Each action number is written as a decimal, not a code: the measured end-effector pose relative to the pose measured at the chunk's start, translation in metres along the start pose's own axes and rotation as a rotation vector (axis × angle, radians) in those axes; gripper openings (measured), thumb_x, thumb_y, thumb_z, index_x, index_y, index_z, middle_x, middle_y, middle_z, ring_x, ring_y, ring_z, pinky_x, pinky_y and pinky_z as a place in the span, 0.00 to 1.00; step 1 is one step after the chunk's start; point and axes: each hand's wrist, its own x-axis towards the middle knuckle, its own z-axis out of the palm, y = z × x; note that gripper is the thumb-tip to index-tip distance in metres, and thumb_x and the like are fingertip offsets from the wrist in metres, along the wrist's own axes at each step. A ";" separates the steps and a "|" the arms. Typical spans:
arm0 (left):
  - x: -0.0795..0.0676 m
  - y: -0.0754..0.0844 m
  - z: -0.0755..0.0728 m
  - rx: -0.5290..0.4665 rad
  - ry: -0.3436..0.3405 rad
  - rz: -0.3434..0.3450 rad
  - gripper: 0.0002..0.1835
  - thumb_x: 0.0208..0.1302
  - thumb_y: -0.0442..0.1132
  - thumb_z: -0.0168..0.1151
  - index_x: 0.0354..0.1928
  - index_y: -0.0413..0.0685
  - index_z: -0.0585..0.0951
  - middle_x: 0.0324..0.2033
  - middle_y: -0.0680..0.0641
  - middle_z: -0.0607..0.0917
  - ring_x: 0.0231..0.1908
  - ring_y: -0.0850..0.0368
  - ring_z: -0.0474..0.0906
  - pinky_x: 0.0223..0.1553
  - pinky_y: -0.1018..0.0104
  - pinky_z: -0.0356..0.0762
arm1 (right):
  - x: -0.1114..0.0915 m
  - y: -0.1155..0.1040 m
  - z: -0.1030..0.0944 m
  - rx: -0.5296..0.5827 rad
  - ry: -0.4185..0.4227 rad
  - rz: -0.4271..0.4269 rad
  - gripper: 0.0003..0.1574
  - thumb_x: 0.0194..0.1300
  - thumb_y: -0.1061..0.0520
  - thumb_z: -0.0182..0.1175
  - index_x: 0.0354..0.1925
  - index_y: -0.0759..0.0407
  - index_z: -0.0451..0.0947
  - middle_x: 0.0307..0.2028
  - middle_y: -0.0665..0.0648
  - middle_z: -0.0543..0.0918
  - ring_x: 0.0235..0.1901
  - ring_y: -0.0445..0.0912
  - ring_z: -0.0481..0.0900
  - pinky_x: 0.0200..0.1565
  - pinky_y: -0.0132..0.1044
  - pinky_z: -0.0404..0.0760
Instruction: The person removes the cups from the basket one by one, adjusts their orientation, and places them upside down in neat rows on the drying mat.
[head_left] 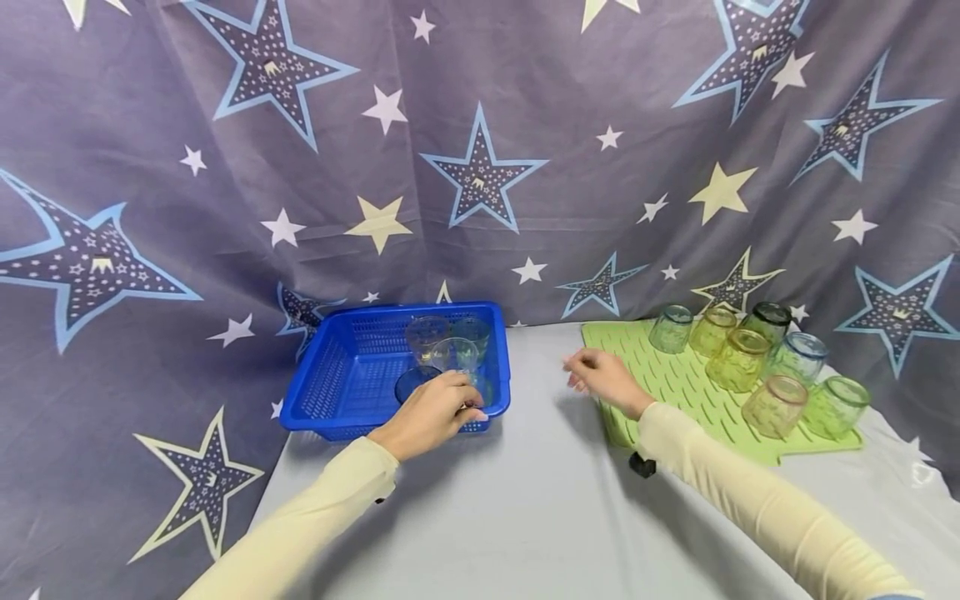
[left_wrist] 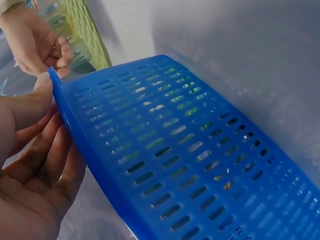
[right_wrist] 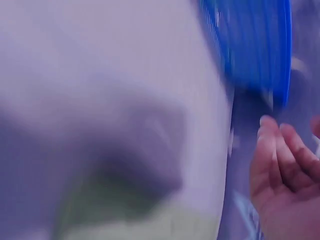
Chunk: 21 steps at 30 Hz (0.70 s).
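Note:
My left hand (head_left: 438, 410) is at the front right part of a blue plastic basket (head_left: 330, 427). In the left wrist view, the thumb and bent fingers of this hand (left_wrist: 37, 160) lie along the basket's rim (left_wrist: 90, 160); the rim hides some fingertips, so any hold is unclear. Beside them inside the basket are a dark blue glass (head_left: 411, 382) and several clear glasses (head_left: 456, 353). My right hand (head_left: 606, 382) hovers between the basket and a green drying mat (head_left: 637, 354), its fingers loosely bent with nothing held. The right wrist view shows this hand (right_wrist: 287, 175) near the basket, blurred.
Several coloured glasses stand upside down on the mat, among them a yellow glass (head_left: 737, 362), a pink glass (head_left: 776, 408) and a green glass (head_left: 836, 408). A star-patterned curtain (head_left: 480, 267) hangs behind the white table (head_left: 525, 500).

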 end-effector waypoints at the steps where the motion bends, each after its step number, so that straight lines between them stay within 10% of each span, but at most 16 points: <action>1: 0.000 0.000 0.000 0.011 -0.003 -0.009 0.06 0.67 0.47 0.71 0.38 0.54 0.90 0.35 0.58 0.83 0.38 0.63 0.76 0.38 0.67 0.79 | -0.003 -0.005 0.009 0.046 -0.043 0.010 0.25 0.80 0.45 0.55 0.47 0.67 0.82 0.36 0.63 0.86 0.38 0.63 0.83 0.41 0.53 0.85; 10: -0.002 -0.002 -0.002 0.028 0.010 -0.013 0.06 0.65 0.46 0.74 0.37 0.54 0.89 0.35 0.57 0.85 0.37 0.61 0.79 0.40 0.64 0.81 | -0.024 -0.043 0.065 0.232 -0.302 -0.008 0.31 0.78 0.36 0.54 0.38 0.62 0.82 0.35 0.65 0.86 0.29 0.51 0.79 0.39 0.47 0.82; 21: -0.007 -0.004 -0.005 0.048 0.007 -0.021 0.05 0.65 0.47 0.73 0.36 0.55 0.89 0.33 0.58 0.84 0.35 0.63 0.76 0.35 0.67 0.79 | -0.034 -0.047 0.089 0.246 -0.208 0.104 0.27 0.74 0.40 0.62 0.34 0.64 0.78 0.31 0.63 0.86 0.31 0.56 0.83 0.39 0.51 0.84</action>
